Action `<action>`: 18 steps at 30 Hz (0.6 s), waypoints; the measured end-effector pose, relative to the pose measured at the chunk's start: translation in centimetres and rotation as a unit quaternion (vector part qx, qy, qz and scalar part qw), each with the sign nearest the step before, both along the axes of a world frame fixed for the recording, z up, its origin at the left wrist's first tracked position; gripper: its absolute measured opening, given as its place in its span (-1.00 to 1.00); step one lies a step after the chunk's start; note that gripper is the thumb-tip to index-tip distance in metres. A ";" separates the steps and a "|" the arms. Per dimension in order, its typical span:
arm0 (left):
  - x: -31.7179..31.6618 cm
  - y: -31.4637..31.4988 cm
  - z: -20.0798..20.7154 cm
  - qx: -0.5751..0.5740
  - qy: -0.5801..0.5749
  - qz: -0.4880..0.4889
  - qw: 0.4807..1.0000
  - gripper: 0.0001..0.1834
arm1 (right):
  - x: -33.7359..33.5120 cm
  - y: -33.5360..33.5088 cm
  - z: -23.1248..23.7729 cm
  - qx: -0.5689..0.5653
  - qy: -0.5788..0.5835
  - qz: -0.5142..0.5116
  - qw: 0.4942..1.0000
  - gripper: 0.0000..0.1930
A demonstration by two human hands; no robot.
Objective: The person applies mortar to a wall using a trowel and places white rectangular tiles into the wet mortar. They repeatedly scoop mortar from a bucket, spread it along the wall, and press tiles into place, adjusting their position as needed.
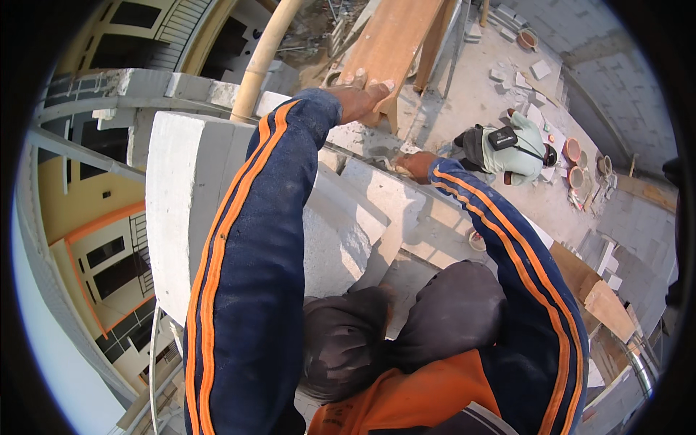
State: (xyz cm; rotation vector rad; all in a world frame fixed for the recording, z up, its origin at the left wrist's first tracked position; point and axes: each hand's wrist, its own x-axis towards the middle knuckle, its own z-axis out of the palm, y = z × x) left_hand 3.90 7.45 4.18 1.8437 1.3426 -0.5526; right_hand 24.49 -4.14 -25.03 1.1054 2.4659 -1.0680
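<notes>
My left hand [357, 101] rests on the near end of a long brown wooden board [394, 43], its fingers spread over the top face. To its right my right hand [415, 167] is closed by the top of the block wall, beside a patch of wet-looking grey mortar [382, 154]. What its fingers hold, if anything, is too small to make out. A large white lightweight concrete block [174, 210] stands to the left of my left forearm. More pale blocks [384, 192] lie between my arms, close to my knees.
A bamboo pole [264, 58] rises beyond the block at left. Below right, a co-worker [518, 145] bends over near several buckets [573, 150] and scattered block pieces [520, 81]. Wooden planks [594, 293] lie at the right. House fronts [109, 246] stand far below left.
</notes>
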 end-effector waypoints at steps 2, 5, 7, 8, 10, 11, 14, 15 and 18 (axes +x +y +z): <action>0.0 -0.1 -0.1 -0.021 -0.003 0.001 1.000 0.25 | 1.6 -2.1 0.6 -0.018 -0.002 -0.060 0.998 -0.46; -0.2 -0.1 -0.5 -0.008 0.002 0.007 1.000 0.26 | 3.3 -3.1 1.6 -0.056 -0.020 -0.110 0.992 -0.44; -0.4 -0.3 -0.9 0.017 -0.006 0.013 1.000 0.25 | 4.5 -3.6 2.1 -0.059 -0.053 0.014 0.997 -0.44; -0.5 -0.4 -1.2 0.027 -0.011 0.016 0.999 0.24 | 5.1 -4.0 2.3 -0.052 -0.076 0.068 0.993 -0.45; -0.6 -0.2 -1.9 0.014 -0.011 0.021 1.000 0.24 | 6.0 -5.2 2.5 -0.035 0.006 -0.027 0.999 -0.46; -0.7 0.1 -2.1 0.011 -0.011 0.023 1.000 0.23 | 6.4 -5.8 2.6 -0.018 0.020 -0.089 0.996 -0.46; -1.0 0.6 -2.6 -0.036 0.045 0.021 0.998 0.16 | 7.4 -6.3 2.8 -0.027 -0.024 -0.080 0.996 -0.46; -1.0 0.5 -2.7 -0.022 0.044 0.023 0.999 0.19 | 7.8 -6.2 3.1 -0.039 -0.035 -0.030 0.998 -0.47; -1.2 0.2 -2.8 0.018 -0.006 0.020 1.000 0.19 | 9.5 -6.8 5.0 -0.017 -0.049 -0.086 0.995 -0.52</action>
